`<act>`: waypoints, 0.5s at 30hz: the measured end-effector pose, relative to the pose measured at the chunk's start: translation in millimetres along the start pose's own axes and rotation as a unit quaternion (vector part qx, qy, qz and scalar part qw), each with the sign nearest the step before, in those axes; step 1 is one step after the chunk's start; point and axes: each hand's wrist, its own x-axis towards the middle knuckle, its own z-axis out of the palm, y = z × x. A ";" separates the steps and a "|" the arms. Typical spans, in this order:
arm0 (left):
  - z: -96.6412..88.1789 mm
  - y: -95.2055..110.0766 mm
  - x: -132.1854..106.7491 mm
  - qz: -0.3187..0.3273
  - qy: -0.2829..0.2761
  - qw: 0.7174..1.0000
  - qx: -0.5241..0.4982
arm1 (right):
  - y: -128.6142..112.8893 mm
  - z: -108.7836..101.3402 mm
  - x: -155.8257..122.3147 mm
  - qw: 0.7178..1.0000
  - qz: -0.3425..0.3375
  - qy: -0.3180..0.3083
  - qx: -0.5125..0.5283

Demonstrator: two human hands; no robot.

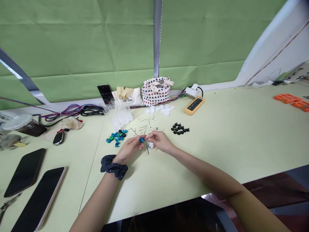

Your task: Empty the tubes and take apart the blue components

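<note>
My left hand (129,149), with a dark scrunchie (113,166) on its wrist, pinches a small blue bead (142,140) between its fingertips. My right hand (159,141) is closed in a pinch right beside the bead, on a thin metal pin that is too small to see clearly. A white cap (150,145) lies on the table just under both hands. A pile of blue and green beads (117,136) lies to the left of my hands. Loose metal pins (147,124) are scattered just beyond them.
Black beads (180,129) lie to the right, with white caps (160,109) and clear tubes (118,114) behind. Two phones (36,190) and a car key (58,138) lie at left. Pouches (155,90), a standing phone (105,93), cables and a yellow power strip (194,104) line the back.
</note>
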 end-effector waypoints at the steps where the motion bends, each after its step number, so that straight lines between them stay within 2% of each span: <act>1: 0.1 0.3 -0.4 -0.005 -0.008 1.000 0.002 | -0.9 -0.4 -1.5 1.000 0.002 0.005 -0.005; 7: 2.0 2.0 -1.7 0.005 -0.029 1.000 -0.009 | -8.9 -1.1 -7.8 0.999 -0.038 -0.012 -0.025; 11: 0.8 2.5 -1.2 0.026 -0.008 0.999 -0.029 | -11.4 0.8 -7.6 0.998 -0.058 -0.007 0.021; 15: 0.4 2.7 -0.7 0.035 0.003 0.999 -0.030 | -12.2 0.4 -8.6 0.998 -0.061 0.003 0.014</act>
